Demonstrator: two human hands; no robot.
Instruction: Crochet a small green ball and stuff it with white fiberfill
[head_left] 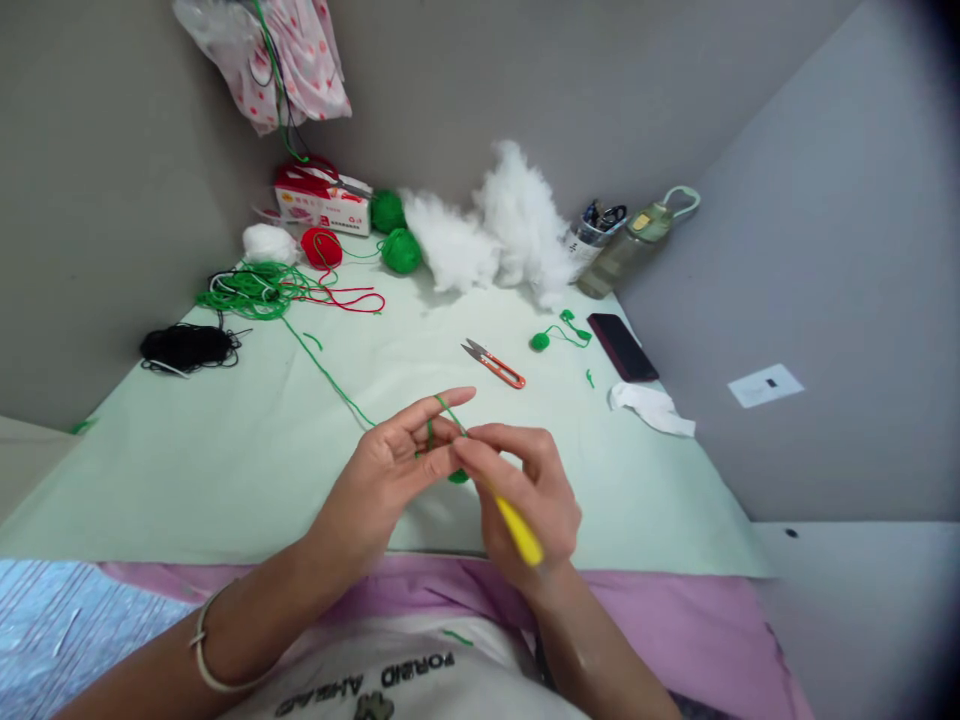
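Note:
My right hand is closed around a crochet hook with a yellow handle; its tip is hidden at the fingers. Green yarn runs from the tangle at the left to my left hand and loops over the raised index finger. Between the left thumb and the other fingers I pinch a small green crochet piece, mostly covered by the hands. The fingertips of both hands meet there, above the near part of the table. Just beyond lie orange thread snips, blades apart.
Green yarn tangle, black yarn, red ball and green balls lie left and back. White stuffing, a pen cup and a bottle line the wall. A phone and tissue lie right.

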